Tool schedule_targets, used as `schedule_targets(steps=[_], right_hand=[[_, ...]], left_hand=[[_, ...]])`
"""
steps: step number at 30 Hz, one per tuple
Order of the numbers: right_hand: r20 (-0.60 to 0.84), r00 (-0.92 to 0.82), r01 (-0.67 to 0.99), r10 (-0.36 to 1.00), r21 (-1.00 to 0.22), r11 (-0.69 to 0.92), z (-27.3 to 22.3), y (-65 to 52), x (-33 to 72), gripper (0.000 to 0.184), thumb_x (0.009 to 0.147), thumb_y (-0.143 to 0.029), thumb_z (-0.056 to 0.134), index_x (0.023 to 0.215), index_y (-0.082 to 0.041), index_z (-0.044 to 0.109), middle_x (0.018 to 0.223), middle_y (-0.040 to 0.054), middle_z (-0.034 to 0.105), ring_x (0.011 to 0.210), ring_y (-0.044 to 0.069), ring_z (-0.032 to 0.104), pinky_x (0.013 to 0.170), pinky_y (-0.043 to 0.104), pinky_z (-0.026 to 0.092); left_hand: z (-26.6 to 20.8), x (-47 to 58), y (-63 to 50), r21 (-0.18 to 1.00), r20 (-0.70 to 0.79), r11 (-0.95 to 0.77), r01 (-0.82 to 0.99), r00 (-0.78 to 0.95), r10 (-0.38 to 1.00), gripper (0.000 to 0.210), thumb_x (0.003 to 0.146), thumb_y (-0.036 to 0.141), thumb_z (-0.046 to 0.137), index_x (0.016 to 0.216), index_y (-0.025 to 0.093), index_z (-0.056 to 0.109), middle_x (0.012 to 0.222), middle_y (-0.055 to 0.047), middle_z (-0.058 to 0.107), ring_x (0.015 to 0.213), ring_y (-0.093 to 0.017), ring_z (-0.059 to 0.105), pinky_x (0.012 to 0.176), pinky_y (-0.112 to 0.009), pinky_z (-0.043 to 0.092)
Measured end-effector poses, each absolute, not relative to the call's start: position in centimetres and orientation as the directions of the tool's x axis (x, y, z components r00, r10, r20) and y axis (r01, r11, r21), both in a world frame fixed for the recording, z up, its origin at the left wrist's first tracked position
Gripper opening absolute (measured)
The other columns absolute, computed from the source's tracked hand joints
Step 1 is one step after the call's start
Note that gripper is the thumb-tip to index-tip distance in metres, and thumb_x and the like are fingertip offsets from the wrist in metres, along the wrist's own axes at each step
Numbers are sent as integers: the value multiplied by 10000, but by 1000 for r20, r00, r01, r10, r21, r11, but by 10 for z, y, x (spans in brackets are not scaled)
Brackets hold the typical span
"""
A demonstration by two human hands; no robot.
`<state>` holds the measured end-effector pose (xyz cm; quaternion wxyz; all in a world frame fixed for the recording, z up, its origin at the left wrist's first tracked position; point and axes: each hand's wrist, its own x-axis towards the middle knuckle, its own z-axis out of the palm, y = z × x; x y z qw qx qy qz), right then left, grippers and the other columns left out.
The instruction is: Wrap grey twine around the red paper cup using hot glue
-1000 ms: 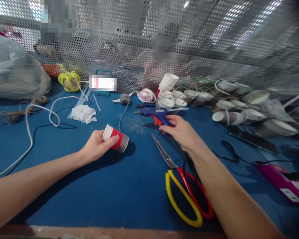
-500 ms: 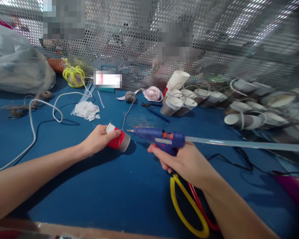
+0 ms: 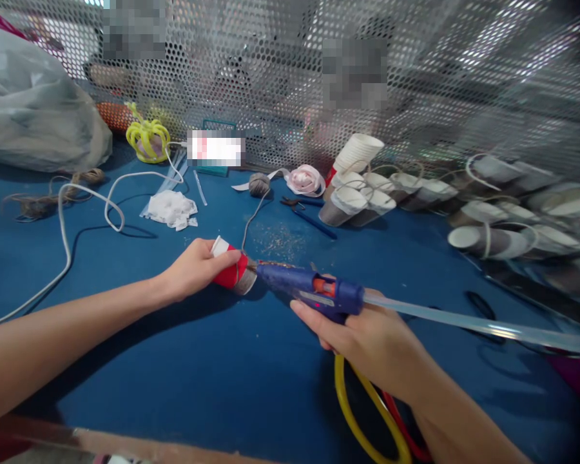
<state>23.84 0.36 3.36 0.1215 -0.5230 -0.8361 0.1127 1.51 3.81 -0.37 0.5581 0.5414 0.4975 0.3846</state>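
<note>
My left hand (image 3: 193,267) is closed around a red and white paper cup (image 3: 226,276), tilted on its side just over the table. Grey cord is wound about the cup's lower end, and its strand leads back to a ball of grey cord (image 3: 259,185). In my right hand (image 3: 362,335) is a blue glue gun (image 3: 294,283) with a long clear glue stick (image 3: 439,316) sticking out behind. The gun's nozzle is at the cord-wrapped part of the cup; whether it touches is too small to tell. Beneath my right hand lie scissors with yellow and red handles (image 3: 343,406).
Finished-looking cord-wrapped cups with handles (image 3: 338,205) stand at the right, by stacked white cups (image 3: 360,154). Pliers (image 3: 309,219), a pink ribbon roll (image 3: 305,180) and white scraps (image 3: 171,209) lie behind. A white cable (image 3: 65,232) curves on the left, near a plastic bag (image 3: 33,109).
The glue gun has moved toward the cup, its nozzle now at the cord wrap, and its rear has tipped down. My left hand keeps its hold. The view has shifted slightly.
</note>
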Motion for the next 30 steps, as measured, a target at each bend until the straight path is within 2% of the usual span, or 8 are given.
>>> schedule_targets(steps=[3, 9, 15, 20, 26, 30], right_hand=[[69, -496, 829, 866, -259, 495, 29, 3, 242, 270, 761, -421, 453, 773, -266, 674, 469, 14, 552, 515, 203, 536, 582, 347, 422], [194, -523, 803, 830, -214, 556, 17, 1, 247, 328, 802, -413, 406, 810, -262, 697, 419, 21, 505, 602, 227, 558, 696, 378, 413], [199, -578, 748, 792, -260, 611, 21, -1, 249, 305, 804, -340, 409, 786, -279, 707, 548, 47, 600, 634, 216, 572, 712, 376, 419], [207, -484, 794, 850, -305, 526, 29, -1, 242, 267, 775, -394, 464, 759, -268, 699, 431, 32, 525, 663, 245, 583, 671, 376, 433], [205, -519, 775, 830, -296, 558, 30, -3, 243, 297, 785, -411, 426, 793, -275, 690, 475, 43, 569, 820, 279, 588, 738, 395, 419], [186, -494, 766, 849, -369, 526, 35, -2, 235, 269, 792, -399, 436, 729, -253, 652, 598, 52, 612, 695, 235, 592, 658, 350, 441]], left_hand=[[-5, 16, 38, 989, -138, 122, 87, 205, 969, 233, 715, 341, 572, 620, 135, 624, 537, 19, 582, 457, -69, 433, 448, -177, 306], [-5, 16, 37, 987, -137, 118, 105, 191, 972, 248, 706, 356, 577, 653, 120, 634, 559, 1, 601, 465, -81, 463, 452, -183, 322], [-5, 16, 37, 986, -155, 140, 89, 209, 965, 247, 715, 354, 566, 642, 124, 616, 571, -1, 608, 484, -82, 481, 476, -184, 338], [-5, 15, 37, 981, -142, 115, 155, 180, 973, 274, 713, 376, 561, 622, 121, 601, 522, 18, 557, 451, -74, 426, 442, -187, 284], [-7, 15, 37, 984, -136, 110, 143, 186, 973, 282, 708, 388, 561, 619, 123, 592, 530, 17, 554, 457, -75, 432, 453, -189, 300], [-7, 16, 37, 983, -140, 114, 144, 185, 973, 287, 712, 392, 559, 669, 116, 618, 577, -4, 594, 489, -86, 469, 479, -194, 331]])
